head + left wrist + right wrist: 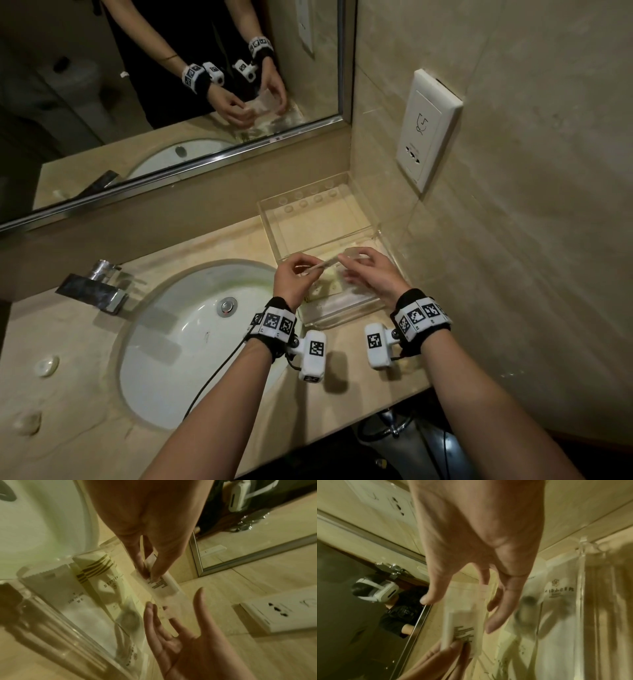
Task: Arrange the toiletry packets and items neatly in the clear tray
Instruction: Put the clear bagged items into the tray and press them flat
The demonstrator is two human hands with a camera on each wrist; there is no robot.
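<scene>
Beige marble vanity counter [85, 346] carries the clear tray [356, 310] just right of the white sink [171, 342]. Above the tray, the left hand [293, 279] pinches one end of a small translucent packet [322, 265] between thumb and fingers, while the right hand [371, 275], fingers loosely spread, touches its other end. Cream printed packets [102, 577] lie flat in the tray.

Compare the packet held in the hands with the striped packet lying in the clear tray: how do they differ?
The held packet is up in the air above the clear tray, pinched by the left hand; the striped packet lies flat inside the tray, untouched. The held packet looks translucent with a block of small dark print; the striped packet is cream with dark diagonal stripes. Both are flat sealed toiletry sachets. The right hand is open beside the held packet.
</scene>
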